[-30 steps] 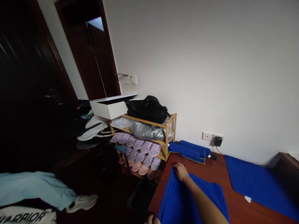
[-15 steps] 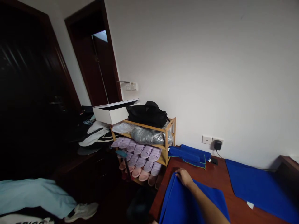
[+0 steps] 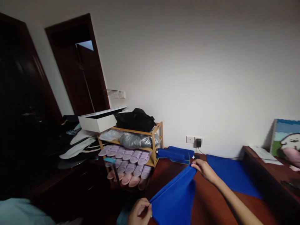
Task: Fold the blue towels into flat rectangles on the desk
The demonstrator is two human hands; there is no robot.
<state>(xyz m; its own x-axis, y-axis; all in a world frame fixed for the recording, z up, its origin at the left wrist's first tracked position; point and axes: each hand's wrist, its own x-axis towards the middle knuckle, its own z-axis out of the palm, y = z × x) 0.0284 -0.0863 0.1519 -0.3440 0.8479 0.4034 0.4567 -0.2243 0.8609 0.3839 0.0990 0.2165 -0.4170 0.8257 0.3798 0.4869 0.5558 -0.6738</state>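
Observation:
A blue cloth (image 3: 174,197) is stretched between my two hands above the reddish-brown table (image 3: 211,203). At its lower left corner, my left hand (image 3: 140,211) pinches the edge. My right hand (image 3: 203,170) grips the upper right corner, so the top edge runs taut and slanted between them. Behind, near the wall, lie folded blue cloths (image 3: 174,154) with green edging. Another blue cloth (image 3: 232,175) lies spread flat on the table to the right of my right hand.
A wooden rack (image 3: 153,143) holds slippers (image 3: 127,155), plastic-wrapped items and a black bag (image 3: 136,120). Beside the bag sits a white box (image 3: 99,123). A raised desk (image 3: 257,156) with a picture (image 3: 287,140) stands right. Light-blue fabric (image 3: 21,212) shows lower left.
The view has turned right. The held cloth is now lifted and pulled taut. My left hand has come into fuller view, pinching its corner; my right hand has moved right with the other corner.

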